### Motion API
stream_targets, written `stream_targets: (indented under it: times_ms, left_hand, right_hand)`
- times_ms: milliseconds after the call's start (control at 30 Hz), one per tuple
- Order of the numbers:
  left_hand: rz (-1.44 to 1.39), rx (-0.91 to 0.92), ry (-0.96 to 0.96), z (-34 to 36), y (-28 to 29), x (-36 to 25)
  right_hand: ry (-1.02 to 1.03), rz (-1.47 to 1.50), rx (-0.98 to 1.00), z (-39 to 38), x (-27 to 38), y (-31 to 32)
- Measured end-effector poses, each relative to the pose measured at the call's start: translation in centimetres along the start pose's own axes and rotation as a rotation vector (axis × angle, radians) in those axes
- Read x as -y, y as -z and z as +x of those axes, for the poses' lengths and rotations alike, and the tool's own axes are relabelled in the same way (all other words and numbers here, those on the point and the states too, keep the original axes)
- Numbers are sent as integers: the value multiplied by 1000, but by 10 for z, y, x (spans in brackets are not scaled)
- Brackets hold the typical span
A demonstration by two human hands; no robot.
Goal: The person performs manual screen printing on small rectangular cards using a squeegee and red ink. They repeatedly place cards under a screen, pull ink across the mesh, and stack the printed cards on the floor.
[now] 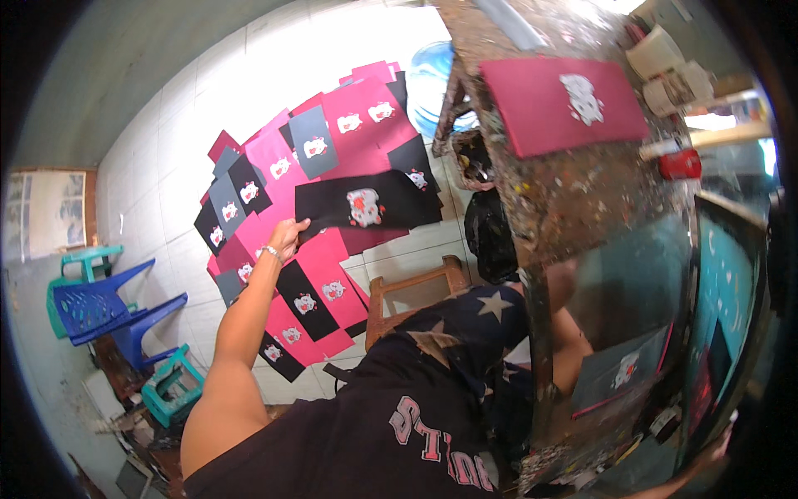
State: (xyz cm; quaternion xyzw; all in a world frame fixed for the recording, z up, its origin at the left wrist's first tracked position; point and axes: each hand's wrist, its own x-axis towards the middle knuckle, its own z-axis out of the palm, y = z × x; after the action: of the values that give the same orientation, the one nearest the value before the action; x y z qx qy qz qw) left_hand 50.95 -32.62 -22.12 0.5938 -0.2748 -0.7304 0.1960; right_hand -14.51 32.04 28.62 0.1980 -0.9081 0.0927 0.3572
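My left hand (287, 239) is closed on the near left corner of a black sheet (320, 202) with a white and red cartoon animal print. That sheet hangs over many printed pink, black and grey sheets (374, 108) spread on the floor. At the lower right rim, my right hand (720, 447) grips the lower edge of a raised screen-printing frame (721, 274) with teal mesh; its fingers show only in part. Beside the frame, a grey printed sheet (600, 381) lies over a pink edge on the worktable.
A paint-stained table (565, 200) carries a pink printed stack (532, 100), tubs (675, 87) and a red can (680, 165). A wooden stool (378, 303) and black bag (490, 237) stand by my legs. Blue chairs (91, 308) and green stools (172, 387) are at left.
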Motion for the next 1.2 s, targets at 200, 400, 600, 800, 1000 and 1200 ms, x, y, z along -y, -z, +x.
stream_targets:
  times_ms: [200, 400, 600, 800, 1000, 1200]
  left_hand:
    - [-459, -516, -157, 149, 2, -2]
    - [-949, -745, -218, 264, -30, -58]
    - [-1057, -615, -65, 320, -15, -19]
    - [1204, -217, -53, 256, -79, 161]
    - [87, -341, 112, 132, -181, 218]
    - [258, 209, -727, -118, -303, 47]
  right_hand:
    - [-91, 254, 12, -12, -58, -26]
    - [-111, 153, 103, -37, -64, -13]
    - [-101, 155, 180, -34, -59, -29]
    - [-93, 113, 223, -41, -60, -4]
    - [-14, 173, 306, -67, -100, 18]
    - [10, 145, 131, -54, -70, 3]
